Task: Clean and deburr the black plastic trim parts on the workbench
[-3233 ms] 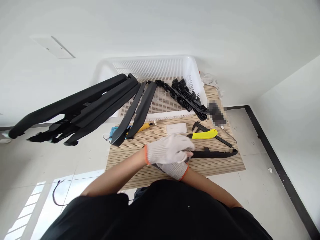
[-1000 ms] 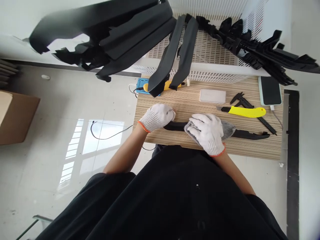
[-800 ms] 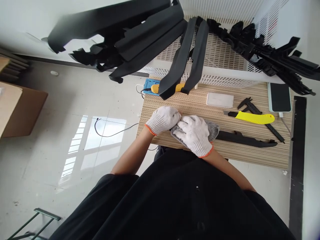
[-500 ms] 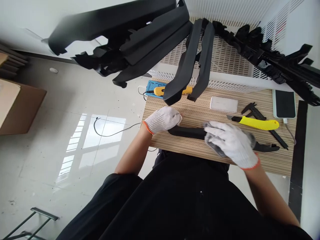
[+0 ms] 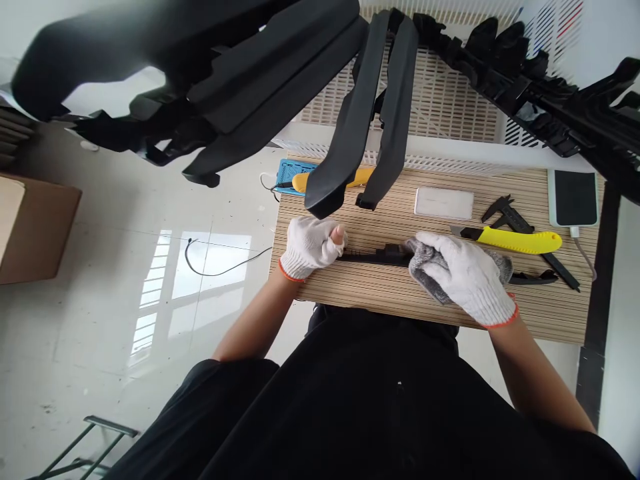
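As the left hand (image 5: 314, 247) clasps and hides one end of the black strip (image 5: 367, 257) near the table edge (image 5: 360, 300), the right hand (image 5: 463, 270) grips a grey cloth (image 5: 431, 283) over it; there's room before the white block (image 5: 444, 203), and beyond, black parts (image 5: 507, 95) overhanging the basket (image 5: 450, 148) run out of sight.

The utility knife (image 5: 520, 240) has a bright yellow handle. Left of the knife, the right hand (image 5: 465, 270) wears a white glove with an orange cuff, over a mottled grey cloth (image 5: 434, 287); farther left, the left hand (image 5: 311, 245) matches. The part (image 5: 367, 258) between them is black. Below the knife, the tabletop (image 5: 370, 290) shows tan and dark brown stripes. Right of the knife, the phone's (image 5: 575, 198) edge looks pale mint, though it is small.
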Available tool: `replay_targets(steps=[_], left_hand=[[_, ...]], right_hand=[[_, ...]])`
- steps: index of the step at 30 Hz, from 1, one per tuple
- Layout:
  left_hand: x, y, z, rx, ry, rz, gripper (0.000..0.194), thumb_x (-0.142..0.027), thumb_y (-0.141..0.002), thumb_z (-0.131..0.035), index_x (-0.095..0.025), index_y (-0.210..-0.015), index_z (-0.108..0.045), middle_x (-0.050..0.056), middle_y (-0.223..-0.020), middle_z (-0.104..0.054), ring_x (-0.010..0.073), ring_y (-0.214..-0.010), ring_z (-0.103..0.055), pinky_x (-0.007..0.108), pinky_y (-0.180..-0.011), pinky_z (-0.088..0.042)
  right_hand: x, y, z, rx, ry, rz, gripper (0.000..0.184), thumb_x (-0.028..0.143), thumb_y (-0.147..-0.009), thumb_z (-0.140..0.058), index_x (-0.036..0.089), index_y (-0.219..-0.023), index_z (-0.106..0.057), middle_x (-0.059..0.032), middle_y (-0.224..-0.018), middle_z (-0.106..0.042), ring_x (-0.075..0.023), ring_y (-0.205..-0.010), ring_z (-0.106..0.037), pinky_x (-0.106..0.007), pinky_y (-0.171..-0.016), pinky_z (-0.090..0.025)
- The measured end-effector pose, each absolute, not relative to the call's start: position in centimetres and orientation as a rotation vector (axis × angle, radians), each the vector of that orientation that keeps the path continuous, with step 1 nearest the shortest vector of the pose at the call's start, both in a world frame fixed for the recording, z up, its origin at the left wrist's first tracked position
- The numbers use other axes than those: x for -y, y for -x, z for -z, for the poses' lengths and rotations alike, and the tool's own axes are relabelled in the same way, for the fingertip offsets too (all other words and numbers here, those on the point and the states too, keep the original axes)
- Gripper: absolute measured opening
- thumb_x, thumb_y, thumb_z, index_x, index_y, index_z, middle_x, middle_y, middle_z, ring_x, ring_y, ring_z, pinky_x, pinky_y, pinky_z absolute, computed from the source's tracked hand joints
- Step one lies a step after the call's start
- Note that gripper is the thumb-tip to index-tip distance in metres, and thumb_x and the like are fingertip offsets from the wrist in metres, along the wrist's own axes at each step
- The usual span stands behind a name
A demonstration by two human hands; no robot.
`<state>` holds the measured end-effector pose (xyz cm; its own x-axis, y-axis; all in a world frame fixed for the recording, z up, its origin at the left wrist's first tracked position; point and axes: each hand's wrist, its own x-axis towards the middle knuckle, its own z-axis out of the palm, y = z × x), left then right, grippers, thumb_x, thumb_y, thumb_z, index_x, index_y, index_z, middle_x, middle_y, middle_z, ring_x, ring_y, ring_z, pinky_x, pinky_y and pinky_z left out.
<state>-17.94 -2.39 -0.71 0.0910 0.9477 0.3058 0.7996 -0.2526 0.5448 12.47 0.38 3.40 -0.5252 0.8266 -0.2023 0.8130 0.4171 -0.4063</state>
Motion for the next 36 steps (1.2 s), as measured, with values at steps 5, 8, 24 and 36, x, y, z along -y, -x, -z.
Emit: replay_targets(steps=[5,8,24,36], left_hand=[[2.8,17.2,1.1,-1.526,-2.542,-1.218,0.049,-0.025,-0.099,-0.043,-0.022,-0.053,-0.057,-0.003,-0.048,-0.058,0.0112,-0.042,-0.048,0.030,-0.047,-0.029],[2.8,16.9,1.0,-1.533,-2.541,-1.256,0.048,-0.023,-0.099,-0.043,-0.022,-0.053,-0.056,-0.003,-0.048,-0.059,0.0107,-0.042,-0.050,0.030,-0.048,-0.031],[3.3,17.3,0.4,-1.449,-2.662,-1.276,0.033,-0.021,-0.093,-0.051,-0.022,-0.060,-0.054,-0.005,-0.052,-0.060,0.0114,-0.047,-0.052,0.030,-0.049,-0.029],[3.8,18.2,0.6,-1.638,-2.605,-1.089,0.044,-0.029,-0.096,-0.046,-0.023,-0.053,-0.057,-0.002,-0.049,-0.061,0.0129,-0.044,-0.051,0.032,-0.050,-0.030]], right_hand=[[-0.5,-12.6,-4.8,2.454,1.723,-0.868,0.047,0.035,-0.090,-0.071,0.027,-0.136,-0.066,-0.0093,-0.122,-0.074,-0.0316,-0.106,-0.072,-0.043,-0.088,-0.057],[-0.4,-11.5,-5.0,2.451,1.746,-0.978,0.036,0.035,-0.094,-0.067,0.025,-0.128,-0.070,-0.0096,-0.120,-0.075,-0.0331,-0.108,-0.072,-0.047,-0.093,-0.055],[-0.3,-11.2,-5.7,2.560,1.881,-0.943,0.024,0.045,-0.094,-0.061,0.026,-0.105,-0.072,-0.0097,-0.097,-0.076,-0.0345,-0.092,-0.072,-0.043,-0.075,-0.051],[0.0,-10.7,-5.8,2.545,1.850,-0.843,0.020,0.041,-0.095,-0.062,0.024,-0.101,-0.071,-0.0082,-0.092,-0.077,-0.0318,-0.086,-0.072,-0.038,-0.068,-0.048]])
